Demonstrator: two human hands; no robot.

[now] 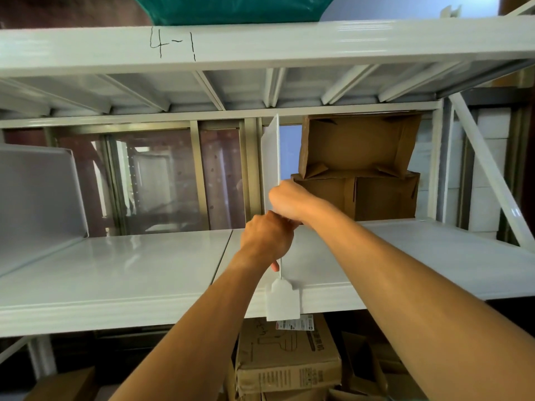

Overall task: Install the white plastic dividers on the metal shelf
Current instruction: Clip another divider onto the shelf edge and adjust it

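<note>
A white plastic divider (272,157) stands upright on edge across the middle of the white metal shelf (121,270), reaching from the back rail to the front lip. Its front clip tab (283,302) hangs over the shelf's front edge. My right hand (289,202) grips the divider's upper edge about halfway along. Lower and nearer, my left hand (267,240) is closed around the same divider, one finger pointing down beside it. A second white divider (37,195) stands at the far left of the shelf.
Two brown cardboard boxes (359,175) are stacked on the shelf just right of the divider. The upper shelf beam (260,41) is marked "4-1", with a green bag on top. More cardboard boxes (286,360) lie below. A diagonal brace (489,169) crosses at right.
</note>
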